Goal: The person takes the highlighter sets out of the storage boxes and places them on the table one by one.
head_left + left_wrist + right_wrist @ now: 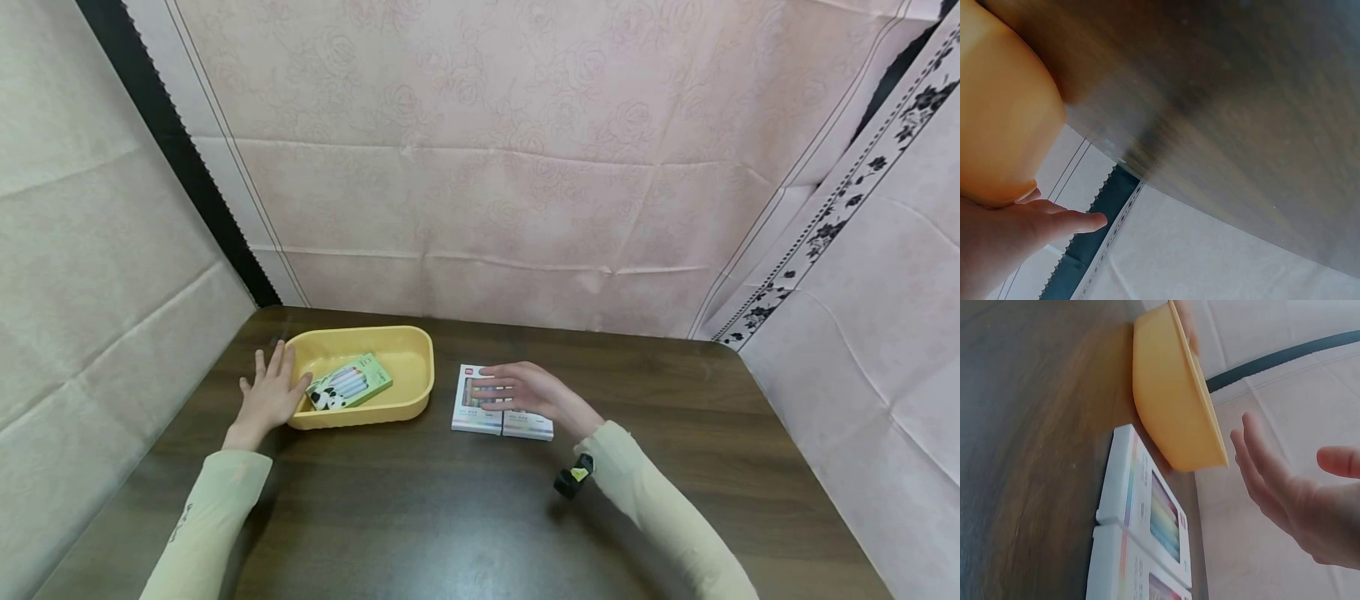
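A yellow plastic basket (408, 367) stands at the left of the table, holding a green box (351, 382) with a panda picture and pastel sticks printed on it. My left hand (268, 393) rests on the basket's left rim, fingers spread; the left wrist view shows that hand (1016, 228) against the basket's outer wall (1013, 106). My right hand (528, 389) hovers above two white boxes (476, 422) lying side by side, each with a window onto coloured sticks. In the right wrist view the right hand (1304, 494) is apart from the boxes (1147, 494), its fingers straight and holding nothing.
The dark wood table (420, 508) has light cloth hanging behind it (510, 217) and on both sides. Its back edge runs just beyond the basket. A black device with a yellow patch (574, 476) is strapped at the right wrist.
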`<move>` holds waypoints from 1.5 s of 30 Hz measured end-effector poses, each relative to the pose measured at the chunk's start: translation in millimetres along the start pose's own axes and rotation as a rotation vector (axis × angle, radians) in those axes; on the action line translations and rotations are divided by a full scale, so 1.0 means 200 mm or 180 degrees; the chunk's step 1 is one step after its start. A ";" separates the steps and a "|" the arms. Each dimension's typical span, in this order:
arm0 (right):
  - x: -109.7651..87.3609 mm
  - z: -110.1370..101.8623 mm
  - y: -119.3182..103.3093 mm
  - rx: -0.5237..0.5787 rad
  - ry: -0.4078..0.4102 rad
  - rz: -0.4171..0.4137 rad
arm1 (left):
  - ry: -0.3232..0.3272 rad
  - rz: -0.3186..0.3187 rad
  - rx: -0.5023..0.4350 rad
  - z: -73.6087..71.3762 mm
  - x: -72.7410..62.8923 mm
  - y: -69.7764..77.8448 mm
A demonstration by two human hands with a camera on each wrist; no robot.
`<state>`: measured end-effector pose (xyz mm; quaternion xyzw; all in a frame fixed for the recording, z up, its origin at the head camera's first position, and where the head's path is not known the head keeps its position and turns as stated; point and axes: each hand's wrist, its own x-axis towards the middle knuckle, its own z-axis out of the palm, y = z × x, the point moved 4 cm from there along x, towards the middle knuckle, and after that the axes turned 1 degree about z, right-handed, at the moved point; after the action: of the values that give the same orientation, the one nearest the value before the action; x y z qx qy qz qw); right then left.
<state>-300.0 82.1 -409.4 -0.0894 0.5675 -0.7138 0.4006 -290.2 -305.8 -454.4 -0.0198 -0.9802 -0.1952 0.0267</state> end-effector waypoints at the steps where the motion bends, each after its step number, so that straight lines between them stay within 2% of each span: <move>1: 0.01 0.01 0.00 0.0006 -0.0016 -0.0005 | -0.0002 0.0000 -0.0003 0.00 0.00 0.00; 9: 0.04 0.05 -0.02 0.0012 -0.0092 -0.0026 | -0.0009 -0.0008 -0.0006 0.00 0.00 0.00; 16: 0.08 0.08 -0.01 0.0137 -0.0020 -0.0007 | -0.0021 -0.0016 -0.0005 0.00 0.00 0.00; 34: 0.18 0.19 -0.01 0.0537 -0.0260 0.0061 | -0.0003 -0.0018 0.0007 0.00 0.00 0.00; 45: 0.23 0.25 0.01 0.0592 -0.0286 0.0070 | 0.0006 -0.0008 0.0012 0.00 0.00 0.00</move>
<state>-301.3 14.2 -408.9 -0.0775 0.4812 -0.7541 0.4401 -290.3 -305.7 -454.4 -0.0183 -0.9806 -0.1934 0.0274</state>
